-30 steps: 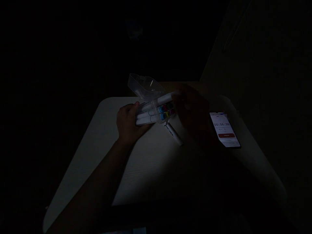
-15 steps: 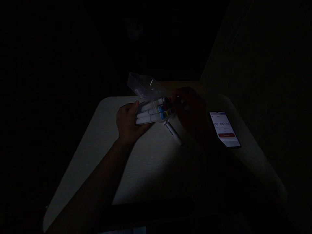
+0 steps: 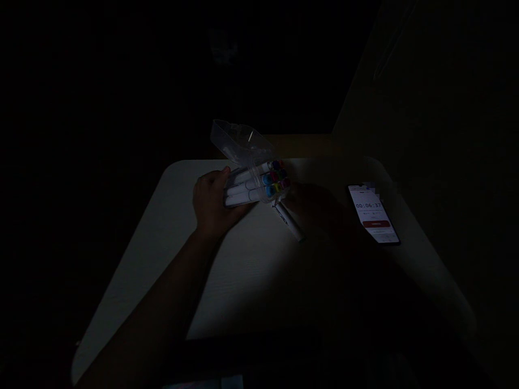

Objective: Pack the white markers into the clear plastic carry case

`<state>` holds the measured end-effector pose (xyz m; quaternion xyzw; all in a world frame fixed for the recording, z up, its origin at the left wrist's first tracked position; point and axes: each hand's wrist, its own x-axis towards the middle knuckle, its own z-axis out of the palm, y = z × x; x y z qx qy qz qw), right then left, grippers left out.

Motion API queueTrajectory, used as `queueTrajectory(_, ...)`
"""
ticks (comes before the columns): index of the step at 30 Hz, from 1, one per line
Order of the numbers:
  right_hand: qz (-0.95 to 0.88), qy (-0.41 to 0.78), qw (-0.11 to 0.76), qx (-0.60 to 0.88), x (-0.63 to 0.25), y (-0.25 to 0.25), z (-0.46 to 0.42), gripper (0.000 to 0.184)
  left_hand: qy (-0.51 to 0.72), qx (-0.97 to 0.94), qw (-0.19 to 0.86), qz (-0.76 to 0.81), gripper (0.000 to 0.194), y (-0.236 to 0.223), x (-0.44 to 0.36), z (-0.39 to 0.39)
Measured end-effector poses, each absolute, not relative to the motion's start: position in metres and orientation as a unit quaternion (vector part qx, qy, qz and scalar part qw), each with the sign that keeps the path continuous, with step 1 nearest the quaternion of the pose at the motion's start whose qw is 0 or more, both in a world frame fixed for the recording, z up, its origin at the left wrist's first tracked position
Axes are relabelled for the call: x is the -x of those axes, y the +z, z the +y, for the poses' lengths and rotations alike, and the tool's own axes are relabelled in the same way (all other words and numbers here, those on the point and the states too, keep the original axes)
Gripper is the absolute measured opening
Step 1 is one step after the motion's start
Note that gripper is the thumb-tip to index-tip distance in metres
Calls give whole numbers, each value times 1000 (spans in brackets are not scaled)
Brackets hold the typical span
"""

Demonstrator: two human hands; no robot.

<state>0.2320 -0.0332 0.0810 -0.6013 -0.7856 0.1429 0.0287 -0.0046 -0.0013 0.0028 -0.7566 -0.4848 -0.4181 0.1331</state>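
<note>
My left hand (image 3: 213, 208) is wrapped round a clear plastic marker case (image 3: 256, 175), which lies tilted with its hinged lid (image 3: 239, 141) standing open at the back. Inside are several white-bodied markers (image 3: 241, 192), their coloured ends facing right in blue, yellow, red, green and purple. One loose white marker (image 3: 290, 221) rests on the table below the case's mouth. In deep shadow just right of the case is my right hand (image 3: 310, 202), near the loose marker's upper end. Its fingers are too dark to make out.
A phone (image 3: 373, 214) showing a running timer lies on the right side of the pale table (image 3: 162, 216). Behind the table's far edge stands a large dark surface. A dark object with a lit strip (image 3: 231, 382) is at the near edge.
My right hand has moved down from the coloured marker ends at the case's mouth toward the loose marker. My left hand and the case stay nearly still. The timer advanced one second.
</note>
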Motion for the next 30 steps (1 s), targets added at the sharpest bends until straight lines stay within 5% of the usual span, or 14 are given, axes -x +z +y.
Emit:
queueTrajectory(9, -798, 152, -18, 583, -226, 78, -38, 29, -417, 761, 121, -483, 90, 5, 5, -1)
queueTrajectory(30, -767, 75, 165, 616, -255, 82, -20, 31, -418, 760, 128, -481, 91, 5, 4, -2)
